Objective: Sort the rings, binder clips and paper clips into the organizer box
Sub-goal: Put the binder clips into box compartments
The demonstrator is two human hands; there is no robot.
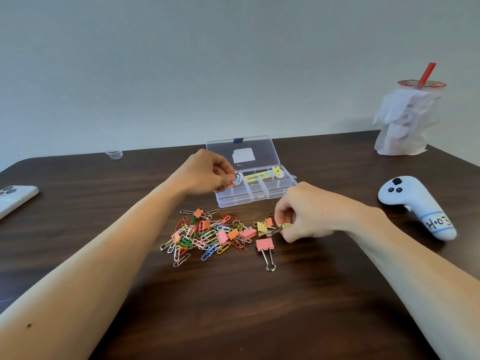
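In the head view, our left hand [207, 170] pinches a small orange binder clip [230, 186] over the left end of the open organizer box [233, 203], which sits on the worktop [233, 307] at one o'clock from the heap of coloured paper clips [202, 236]. Our right hand [302, 213] pinches a yellow-green binder clip [285, 225] low at the worktop, at three o'clock from the heap. A pink binder clip [264, 244] lies at seven o'clock from that hand.

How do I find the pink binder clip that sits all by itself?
Look at the dark brown table, then the heap of coloured paper clips in its middle. Just right of the heap, near the right hand, lies the pink binder clip. It alone lies apart, silver handles pointing toward you.
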